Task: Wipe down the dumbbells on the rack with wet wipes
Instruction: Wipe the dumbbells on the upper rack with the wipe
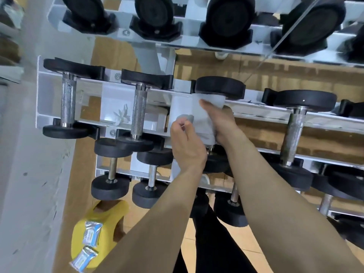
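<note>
A white wet wipe point(204, 113) is wrapped round the handle of the third dumbbell point(219, 87) on the middle tier of the white rack point(110, 99). My right hand point(220, 120) grips the wipe-covered handle. My left hand point(186, 142) pinches a loose end of the wipe beside it. The handle itself is hidden under the wipe and my hands. Other black dumbbells point(67, 99) with knurled steel handles lie left and right on the same tier.
A yellow stool point(98, 233) at the lower left carries two wet wipe packets point(91, 234). More dumbbells sit on the upper tier point(226, 18) and the lower tier point(111, 166). A white wall point(29, 174) runs along the left. My black-clad legs stand below.
</note>
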Demonstrator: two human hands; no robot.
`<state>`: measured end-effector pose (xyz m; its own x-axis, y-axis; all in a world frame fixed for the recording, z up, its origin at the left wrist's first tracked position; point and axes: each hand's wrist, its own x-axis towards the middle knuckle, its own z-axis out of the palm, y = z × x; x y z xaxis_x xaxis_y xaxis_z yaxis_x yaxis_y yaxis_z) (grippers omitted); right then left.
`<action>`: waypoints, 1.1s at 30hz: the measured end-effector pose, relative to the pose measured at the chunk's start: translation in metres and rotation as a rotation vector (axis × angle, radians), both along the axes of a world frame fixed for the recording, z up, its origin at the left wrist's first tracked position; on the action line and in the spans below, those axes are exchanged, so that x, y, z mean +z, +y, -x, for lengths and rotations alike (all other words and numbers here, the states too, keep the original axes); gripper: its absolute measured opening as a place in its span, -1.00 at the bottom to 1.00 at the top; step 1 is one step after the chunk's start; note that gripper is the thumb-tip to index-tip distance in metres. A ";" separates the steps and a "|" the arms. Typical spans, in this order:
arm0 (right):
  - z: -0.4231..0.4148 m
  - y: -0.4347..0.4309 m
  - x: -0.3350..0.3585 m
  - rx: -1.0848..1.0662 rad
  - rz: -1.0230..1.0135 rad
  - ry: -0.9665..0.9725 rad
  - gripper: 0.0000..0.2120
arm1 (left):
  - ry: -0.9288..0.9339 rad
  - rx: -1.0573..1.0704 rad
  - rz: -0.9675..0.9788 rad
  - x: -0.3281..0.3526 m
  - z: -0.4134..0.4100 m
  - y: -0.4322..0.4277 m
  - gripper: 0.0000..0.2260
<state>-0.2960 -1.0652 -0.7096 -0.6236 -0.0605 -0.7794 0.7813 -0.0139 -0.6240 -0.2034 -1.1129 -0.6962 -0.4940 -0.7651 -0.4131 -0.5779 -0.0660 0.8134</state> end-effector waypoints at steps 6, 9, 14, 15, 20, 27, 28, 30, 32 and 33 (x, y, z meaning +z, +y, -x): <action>-0.008 0.015 -0.003 -0.024 0.343 -0.163 -0.69 | -0.037 -0.052 0.035 0.004 -0.001 0.003 -0.81; -0.018 0.019 0.002 0.106 0.136 -0.053 -0.78 | -0.056 -0.070 0.049 0.006 0.000 0.003 -0.79; -0.039 0.015 0.005 0.344 -0.333 0.073 -0.75 | -0.081 -0.096 0.050 0.006 0.001 0.003 -0.79; -0.039 0.014 0.004 0.337 -0.349 0.060 -0.70 | -0.090 -0.101 0.051 0.006 0.001 0.003 -0.78; -0.002 0.003 0.006 0.041 -0.165 0.011 -0.82 | -0.127 -0.117 0.074 0.005 0.001 0.004 -0.75; 0.002 0.015 0.003 0.002 0.334 -0.109 -0.93 | -0.133 -0.130 0.076 0.008 0.001 0.004 -0.78; -0.001 0.018 0.004 0.052 0.338 -0.121 -0.94 | -0.135 -0.135 0.077 0.008 0.001 0.004 -0.78; -0.004 0.024 0.006 0.150 0.295 -0.112 -0.95 | -0.146 -0.144 0.076 0.008 0.001 0.004 -0.76; -0.006 0.028 0.006 0.218 0.226 -0.069 -0.92 | -0.144 -0.142 0.072 0.009 0.002 0.004 -0.75; -0.008 0.029 0.007 0.277 0.128 -0.022 -0.92 | -0.143 -0.141 0.073 0.009 0.002 0.004 -0.74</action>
<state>-0.2878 -1.0363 -0.7027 -0.5526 -0.3247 -0.7676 0.7796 0.1243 -0.6138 -0.2052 -1.1087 -0.6875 -0.5385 -0.7229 -0.4329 -0.6872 0.0795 0.7221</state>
